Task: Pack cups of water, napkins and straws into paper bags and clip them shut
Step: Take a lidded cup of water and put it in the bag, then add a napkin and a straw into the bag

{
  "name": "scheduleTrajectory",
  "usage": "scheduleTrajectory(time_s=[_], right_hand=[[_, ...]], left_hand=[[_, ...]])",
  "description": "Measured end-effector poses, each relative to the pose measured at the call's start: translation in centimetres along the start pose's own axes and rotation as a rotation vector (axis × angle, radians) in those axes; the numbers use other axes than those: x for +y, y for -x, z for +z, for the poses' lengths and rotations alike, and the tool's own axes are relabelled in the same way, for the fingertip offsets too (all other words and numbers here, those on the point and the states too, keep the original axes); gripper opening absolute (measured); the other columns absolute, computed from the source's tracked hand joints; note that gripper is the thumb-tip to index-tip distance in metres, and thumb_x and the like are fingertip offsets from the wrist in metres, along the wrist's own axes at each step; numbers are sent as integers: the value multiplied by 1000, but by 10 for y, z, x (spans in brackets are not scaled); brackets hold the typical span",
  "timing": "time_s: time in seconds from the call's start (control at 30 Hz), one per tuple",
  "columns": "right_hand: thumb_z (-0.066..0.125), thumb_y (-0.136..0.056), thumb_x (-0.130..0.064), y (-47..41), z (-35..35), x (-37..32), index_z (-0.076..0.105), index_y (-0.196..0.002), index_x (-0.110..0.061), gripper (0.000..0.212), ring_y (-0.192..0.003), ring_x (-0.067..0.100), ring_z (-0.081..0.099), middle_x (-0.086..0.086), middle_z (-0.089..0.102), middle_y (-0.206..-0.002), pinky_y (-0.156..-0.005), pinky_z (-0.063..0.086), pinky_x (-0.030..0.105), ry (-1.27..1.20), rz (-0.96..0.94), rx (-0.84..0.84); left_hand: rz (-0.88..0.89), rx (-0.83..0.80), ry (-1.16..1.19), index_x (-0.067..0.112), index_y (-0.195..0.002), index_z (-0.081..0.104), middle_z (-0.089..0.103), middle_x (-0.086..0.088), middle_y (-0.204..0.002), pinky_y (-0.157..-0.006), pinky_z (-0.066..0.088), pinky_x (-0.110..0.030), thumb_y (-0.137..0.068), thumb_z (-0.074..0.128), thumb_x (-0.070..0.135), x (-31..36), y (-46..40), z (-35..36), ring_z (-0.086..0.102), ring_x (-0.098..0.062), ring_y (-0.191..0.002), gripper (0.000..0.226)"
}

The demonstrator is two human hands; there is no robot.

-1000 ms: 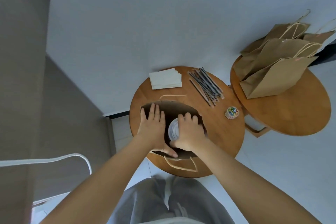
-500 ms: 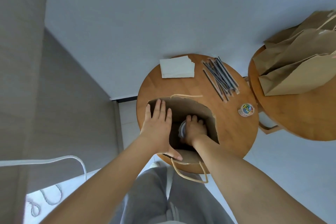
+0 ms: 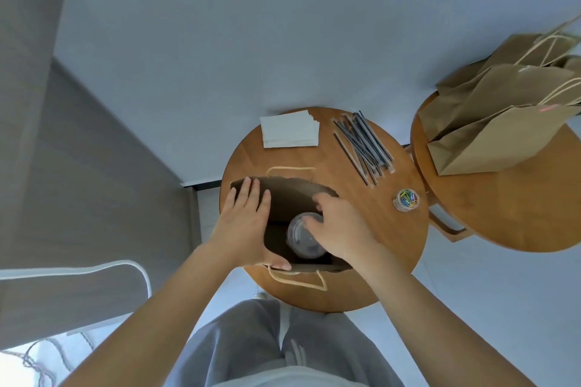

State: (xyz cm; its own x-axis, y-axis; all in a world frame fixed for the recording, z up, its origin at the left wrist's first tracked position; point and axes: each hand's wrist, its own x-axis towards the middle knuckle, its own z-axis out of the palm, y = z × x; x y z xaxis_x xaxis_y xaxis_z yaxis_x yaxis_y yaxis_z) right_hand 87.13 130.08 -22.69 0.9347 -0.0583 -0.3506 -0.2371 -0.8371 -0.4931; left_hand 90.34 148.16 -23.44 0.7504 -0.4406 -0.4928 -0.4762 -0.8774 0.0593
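An open brown paper bag (image 3: 292,195) stands on the round wooden table (image 3: 386,245). Inside it is a clear cup of water with a plastic lid (image 3: 301,240), upright. My left hand (image 3: 245,223) presses flat against the bag's left side, fingers straight, thumb on the near rim. My right hand (image 3: 339,226) hovers over the bag's mouth with loosely curled fingers; its fingertips are over the lid's edge and grip nothing. White napkins (image 3: 289,130) and several dark straws (image 3: 361,144) lie at the table's far side.
A small clear jar of coloured paper clips (image 3: 406,199) stands at the table's right. A second round table (image 3: 503,214) to the right carries several paper bags (image 3: 490,129). A white chair frame (image 3: 94,267) is at the lower left.
My right hand lowered the cup deep into the bag, then rose out of it, leaving the cup standing inside. My left hand stayed on the bag's side.
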Motion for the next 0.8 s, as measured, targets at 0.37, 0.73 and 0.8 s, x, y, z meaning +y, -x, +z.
scheduleTrajectory(time_s=[0.37, 0.73, 0.8], right_hand=[[53, -92, -21, -49, -83, 12, 64, -111, -15, 22, -87, 5, 52, -3, 66, -106, -67, 35, 8, -240, -127, 241], [47, -92, -16, -193, -21, 24, 65, -99, -10, 20, -91, 22, 58, 4, 62, -100, -77, 48, 34, -26, -21, -17], [48, -93, -16, -218, -4, 31, 65, -100, -8, 20, -92, 24, 58, 7, 61, -101, -76, 47, 33, -10, 12, -65]], left_hand=[[-320, 562, 857, 15, -80, 70, 69, 10, -86, -74, 51, -32, -86, 50, 11, -12, -24, -72, 62, -16, -80, 21], [-231, 181, 605, 21, -102, 71, 68, 0, -105, -72, 44, -27, -91, 50, 19, -77, -207, -7, 60, -21, -97, 23], [-196, 145, 572, 23, -101, 70, 69, 0, -103, -68, 41, -26, -92, 49, 24, -84, -239, 11, 59, -19, -89, 23]])
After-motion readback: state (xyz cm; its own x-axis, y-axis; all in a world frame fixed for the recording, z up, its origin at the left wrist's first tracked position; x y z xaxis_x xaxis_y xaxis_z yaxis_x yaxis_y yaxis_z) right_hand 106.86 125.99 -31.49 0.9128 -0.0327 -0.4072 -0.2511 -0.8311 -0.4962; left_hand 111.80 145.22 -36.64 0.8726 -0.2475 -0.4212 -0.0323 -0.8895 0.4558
